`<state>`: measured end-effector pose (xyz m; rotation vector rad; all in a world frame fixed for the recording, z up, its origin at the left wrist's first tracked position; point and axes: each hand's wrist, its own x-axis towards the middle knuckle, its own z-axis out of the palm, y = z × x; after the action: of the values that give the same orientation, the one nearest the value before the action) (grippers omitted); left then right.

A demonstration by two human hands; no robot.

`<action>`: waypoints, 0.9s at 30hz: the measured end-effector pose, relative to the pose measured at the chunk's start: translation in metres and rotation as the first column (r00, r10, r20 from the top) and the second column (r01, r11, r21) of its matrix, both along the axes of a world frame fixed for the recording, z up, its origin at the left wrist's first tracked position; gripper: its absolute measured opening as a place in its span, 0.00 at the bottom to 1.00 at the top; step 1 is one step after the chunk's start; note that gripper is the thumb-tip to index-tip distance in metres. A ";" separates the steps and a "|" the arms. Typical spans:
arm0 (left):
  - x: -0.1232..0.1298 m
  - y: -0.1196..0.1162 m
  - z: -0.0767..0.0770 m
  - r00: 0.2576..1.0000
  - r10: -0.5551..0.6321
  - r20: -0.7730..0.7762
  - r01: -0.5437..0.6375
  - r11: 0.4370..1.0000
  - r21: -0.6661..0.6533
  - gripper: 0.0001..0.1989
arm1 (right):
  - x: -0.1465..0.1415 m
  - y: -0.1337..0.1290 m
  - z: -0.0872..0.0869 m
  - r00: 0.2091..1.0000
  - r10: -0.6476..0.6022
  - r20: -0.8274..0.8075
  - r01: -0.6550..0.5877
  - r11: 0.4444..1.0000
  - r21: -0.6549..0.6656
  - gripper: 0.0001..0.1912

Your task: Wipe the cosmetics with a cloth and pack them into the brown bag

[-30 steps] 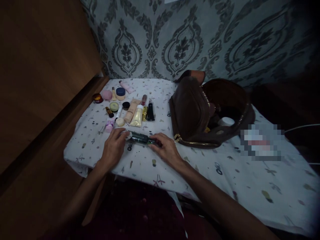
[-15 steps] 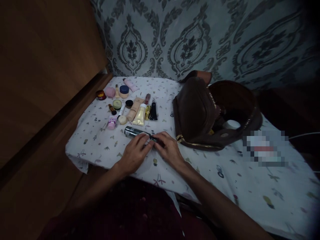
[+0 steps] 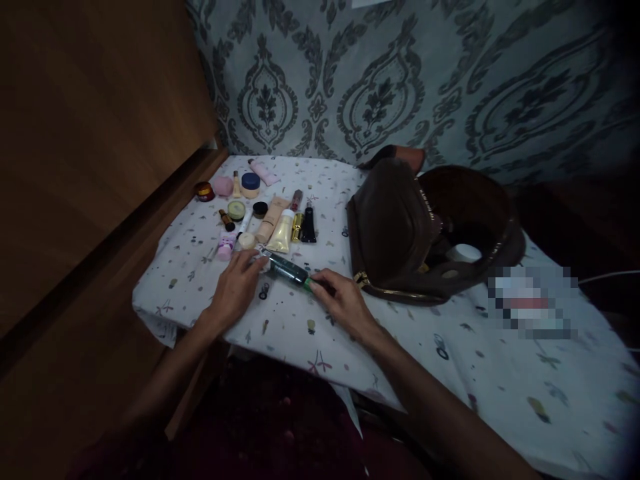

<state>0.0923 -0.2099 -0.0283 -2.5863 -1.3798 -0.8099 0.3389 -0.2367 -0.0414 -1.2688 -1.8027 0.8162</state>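
A dark green tube (image 3: 286,269) lies slantwise near the table's front, below the cosmetics. At its green right end, my right hand (image 3: 336,293) pinches it between thumb and fingers. My left hand (image 3: 239,281) is closed at the other end, on a small whitish thing, perhaps a wipe, that touches the tube. Just behind are a cream-yellow tube (image 3: 281,232), a beige tube (image 3: 271,220), a black tube (image 3: 309,225), a gold tube (image 3: 297,227) and a pink-and-purple tube (image 3: 226,245).
An open brown bag (image 3: 393,227) stands right of the cosmetics, with a white lid (image 3: 466,253) inside. Several jars, among them a blue-lidded jar (image 3: 251,185), sit at the back left. A wooden cabinet (image 3: 100,133) borders the left. Patterned cloth (image 3: 400,340) covers the table.
My left hand has moved left, to the tube's far end. The tube now shows more of its length and its green end, and has shifted slightly right.
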 end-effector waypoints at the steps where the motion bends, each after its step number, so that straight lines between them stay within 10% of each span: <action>1: -0.003 0.003 -0.001 1.000 0.007 0.022 -0.007 1.000 -0.014 0.16 | 0.000 0.000 0.001 1.000 0.002 0.005 -0.002 1.000 -0.007 0.09; 9: 0.008 0.000 -0.001 0.999 0.034 0.040 -0.033 0.999 -0.036 0.17 | -0.001 0.001 -0.007 0.995 -0.047 0.089 0.037 0.993 0.112 0.09; 17: 0.053 -0.026 0.004 0.941 -0.320 -0.109 0.328 0.942 0.066 0.17 | -0.004 0.000 -0.012 0.995 -0.034 0.092 0.019 0.987 0.161 0.06; 27: 0.016 0.017 0.012 1.000 -0.029 0.006 0.029 0.998 -0.058 0.15 | -0.003 -0.002 -0.010 0.996 -0.044 0.083 0.030 0.986 0.165 0.08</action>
<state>0.1084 -0.1929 -0.0164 -2.6553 -1.3908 -0.7928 0.3356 -0.2391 -0.0514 -1.2434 -1.8679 0.5876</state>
